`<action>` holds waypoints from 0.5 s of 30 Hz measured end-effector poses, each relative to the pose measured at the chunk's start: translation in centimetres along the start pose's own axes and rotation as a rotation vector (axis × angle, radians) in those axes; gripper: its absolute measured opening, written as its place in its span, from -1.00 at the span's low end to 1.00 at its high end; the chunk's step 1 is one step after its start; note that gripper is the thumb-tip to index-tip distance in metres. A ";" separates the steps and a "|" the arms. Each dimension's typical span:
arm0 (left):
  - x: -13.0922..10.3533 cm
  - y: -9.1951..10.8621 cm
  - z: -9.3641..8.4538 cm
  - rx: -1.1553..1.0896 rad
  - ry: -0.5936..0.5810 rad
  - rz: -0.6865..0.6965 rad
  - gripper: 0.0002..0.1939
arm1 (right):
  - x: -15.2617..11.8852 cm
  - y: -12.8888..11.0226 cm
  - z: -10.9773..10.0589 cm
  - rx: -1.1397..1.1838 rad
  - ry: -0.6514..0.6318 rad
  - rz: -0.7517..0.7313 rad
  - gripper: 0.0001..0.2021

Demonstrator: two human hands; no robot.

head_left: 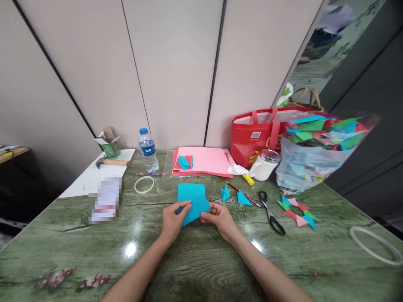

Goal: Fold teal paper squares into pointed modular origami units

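A blue sheet of paper [195, 205] is held between my two hands, just above the green table. My left hand [174, 219] pinches its lower left edge, thumb on top. On the right, my right hand [219, 218] has thumb and fingers closed on the paper's right corner. Behind it lies more blue paper [188, 189] with a straight top edge. Two small folded blue pieces [225, 193] [243, 199] rest to the right, beside a pencil [233, 187].
Black-handled scissors [268, 209] and a multicoloured paper ring [297, 212] lie right. Behind are pink sheets [208, 159], a white mug [264, 167], a red bag [245, 140] and a plastic bag of folded paper [302, 161]. A bottle [148, 153] and hammer [115, 162] are left.
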State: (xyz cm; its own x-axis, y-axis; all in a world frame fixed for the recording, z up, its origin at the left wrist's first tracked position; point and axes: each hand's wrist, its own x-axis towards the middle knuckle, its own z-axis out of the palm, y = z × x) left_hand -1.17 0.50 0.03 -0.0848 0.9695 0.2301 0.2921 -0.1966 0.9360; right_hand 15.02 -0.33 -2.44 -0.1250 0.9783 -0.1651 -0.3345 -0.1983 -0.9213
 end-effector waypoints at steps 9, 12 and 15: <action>0.0 0.2 -0.1 -0.032 0.012 -0.030 -0.85 | 0.3 0.1 -0.5 0.027 0.030 0.011 -0.65; 0.1 -0.1 -0.1 -0.021 0.021 -0.032 -0.85 | 0.3 -0.2 -0.6 0.068 0.018 0.064 -0.64; 0.2 -0.2 -0.2 -0.008 0.021 -0.036 -0.83 | 0.4 -0.3 -0.7 0.074 0.020 0.059 -0.67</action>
State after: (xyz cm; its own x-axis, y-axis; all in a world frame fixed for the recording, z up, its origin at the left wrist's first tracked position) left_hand -1.40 0.71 -0.08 -0.1153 0.9725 0.2022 0.2810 -0.1633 0.9457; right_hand 15.76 0.15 -2.48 -0.1284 0.9656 -0.2259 -0.3954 -0.2588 -0.8813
